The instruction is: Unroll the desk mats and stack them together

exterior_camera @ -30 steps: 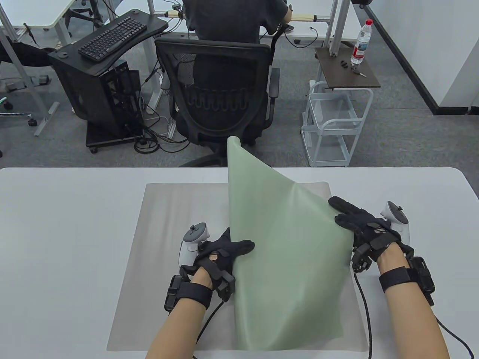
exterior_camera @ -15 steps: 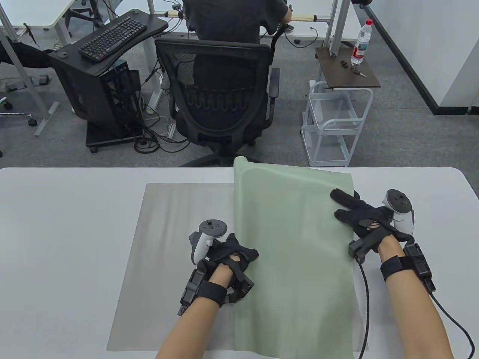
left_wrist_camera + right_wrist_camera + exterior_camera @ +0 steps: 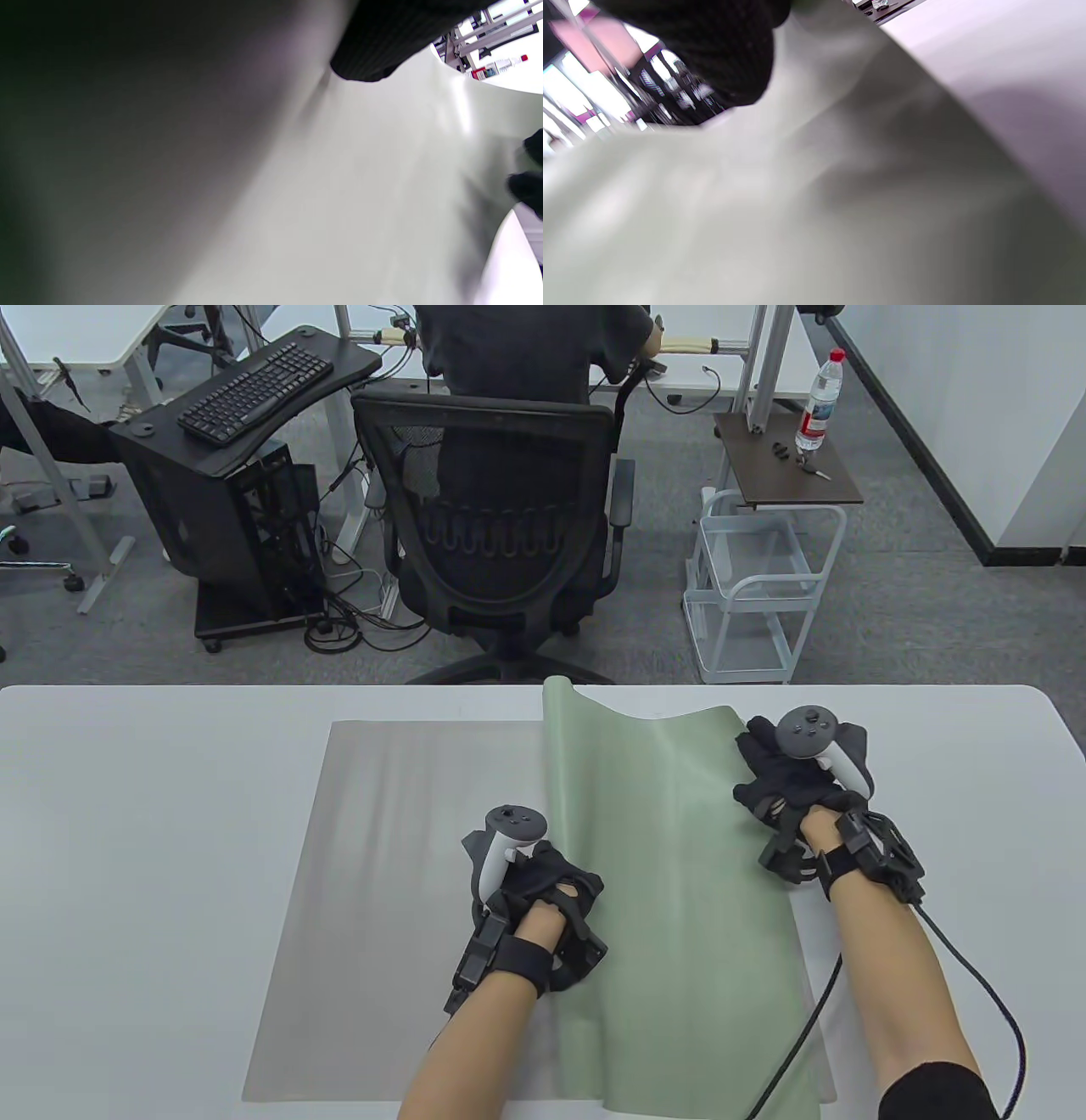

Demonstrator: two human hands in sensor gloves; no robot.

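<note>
A grey desk mat (image 3: 382,857) lies flat on the white table (image 3: 127,857). A green desk mat (image 3: 670,882) lies over its right half, almost flat, with its far left edge still curled up. My left hand (image 3: 547,882) grips the green mat's left edge, palm down, low over the grey mat. My right hand (image 3: 780,780) holds the green mat near its far right corner. The left wrist view shows the green mat (image 3: 360,190) close up under a gloved fingertip (image 3: 373,51). The right wrist view shows the mat (image 3: 755,212) under a gloved finger (image 3: 729,63).
Bare table lies left of the grey mat and right of the green one. A glove cable (image 3: 976,984) trails from my right wrist. Beyond the far edge stand an office chair (image 3: 501,517) with a seated person and a white cart (image 3: 755,585).
The green mat stood raised in a tent and has been lowered onto the grey mat. My right hand moved forward to the far right corner; my left hand sank and shifted slightly right.
</note>
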